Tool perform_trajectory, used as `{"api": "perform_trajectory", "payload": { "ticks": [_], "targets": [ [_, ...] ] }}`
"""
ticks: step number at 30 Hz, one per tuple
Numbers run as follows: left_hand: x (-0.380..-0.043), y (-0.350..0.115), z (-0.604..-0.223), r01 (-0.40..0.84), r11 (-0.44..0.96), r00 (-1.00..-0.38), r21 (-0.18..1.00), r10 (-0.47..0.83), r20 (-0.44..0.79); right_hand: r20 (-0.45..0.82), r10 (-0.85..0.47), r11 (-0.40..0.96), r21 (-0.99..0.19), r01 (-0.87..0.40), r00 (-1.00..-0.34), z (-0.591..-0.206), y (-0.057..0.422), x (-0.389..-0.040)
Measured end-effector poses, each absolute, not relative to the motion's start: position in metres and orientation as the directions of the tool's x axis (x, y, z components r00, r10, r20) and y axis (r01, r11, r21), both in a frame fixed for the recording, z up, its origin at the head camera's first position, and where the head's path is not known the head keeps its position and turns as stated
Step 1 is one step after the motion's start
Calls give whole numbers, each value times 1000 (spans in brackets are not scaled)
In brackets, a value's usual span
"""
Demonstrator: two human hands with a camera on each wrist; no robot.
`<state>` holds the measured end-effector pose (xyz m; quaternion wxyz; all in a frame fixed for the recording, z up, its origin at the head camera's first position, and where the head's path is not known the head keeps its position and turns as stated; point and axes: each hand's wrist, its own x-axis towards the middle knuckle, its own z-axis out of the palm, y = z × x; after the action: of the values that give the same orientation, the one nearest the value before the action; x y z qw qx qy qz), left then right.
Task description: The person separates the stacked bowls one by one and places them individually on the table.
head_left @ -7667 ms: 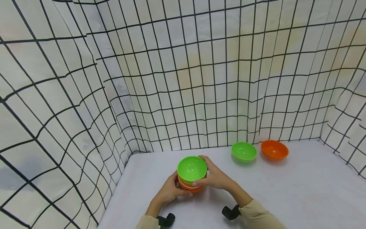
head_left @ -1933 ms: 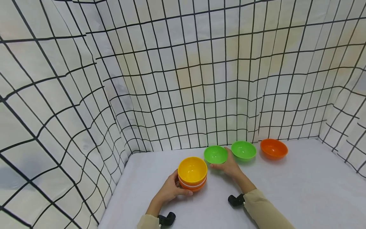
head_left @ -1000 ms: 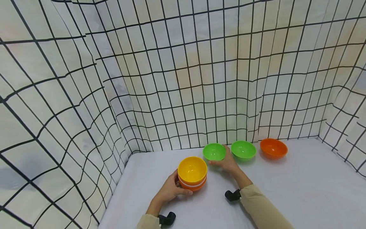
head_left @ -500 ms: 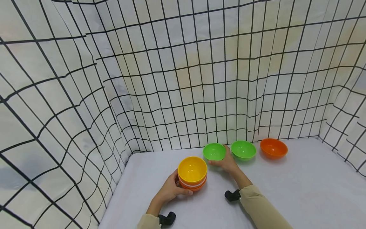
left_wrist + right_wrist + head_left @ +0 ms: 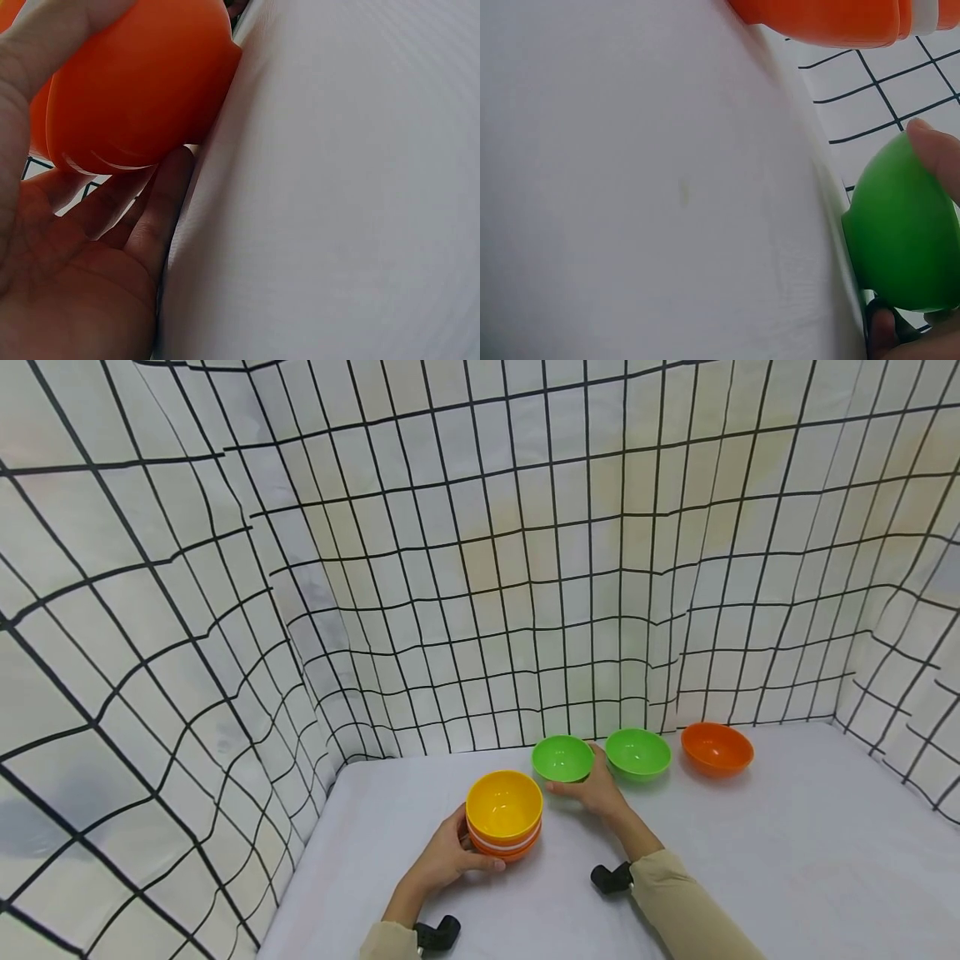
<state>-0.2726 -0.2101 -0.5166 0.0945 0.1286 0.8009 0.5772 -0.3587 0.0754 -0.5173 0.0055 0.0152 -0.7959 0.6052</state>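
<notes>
"Where is everything sitting?"

"The held green bowl (image 5: 562,760) is upright toward the far edge of the white worktop (image 5: 360,843), and in the right wrist view its foot looks set down. A second green bowl (image 5: 639,753) is just to its right, then a lone orange bowl (image 5: 717,750). The stack (image 5: 517,853) is nearer the person, yellow bowl (image 5: 504,806) on top, orange and a white band below."

"And the fingers?"

"Those of the left hand (image 5: 446,857) curve round the stack's left side, thumb low across the front. The right hand (image 5: 597,789) has the held green bowl between thumb and fingers, at its near and right sides."

"How would you expect these to handle?"

"Light and fairly stiff, I'd guess; they look like thin plastic. Breakage seems unlikely, but the glossy walls could slip under dry fingertips."

"Best place to take hold?"

"On a single bowl, opposite sides just under the rim, since the wall narrows toward the foot. On the stack, I'd keep a hand low, as here, to steady the lower bowls; nested ones may cling together."
</notes>
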Motion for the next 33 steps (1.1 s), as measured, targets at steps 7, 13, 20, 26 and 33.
{"api": "perform_trajectory", "payload": {
  "ticks": [7, 13, 20, 26, 33],
  "targets": [
    [-273, -211, -516, 95, 299, -949, 950, 315, -4, -42, -9, 301, -953, 37, -999, -516, 78, -350],
    [-274, -211, -517, 89, 300, -951, 950, 309, -9, -111, -46, 319, -943, 91, -993, -510, 85, -337],
    [-273, -212, -518, 91, 295, -950, 951, 313, -6, -180, -83, 391, -911, 134, -980, -493, 94, -325],
    [-274, -212, -518, 92, 287, -948, 954, 317, -4, -160, -65, 459, -881, 113, -985, -474, 90, -313],
    [-274, -211, -519, 92, 292, -949, 952, 316, -6, -38, -34, 469, -883, 18, -999, -454, 77, -302]
  ]
}}
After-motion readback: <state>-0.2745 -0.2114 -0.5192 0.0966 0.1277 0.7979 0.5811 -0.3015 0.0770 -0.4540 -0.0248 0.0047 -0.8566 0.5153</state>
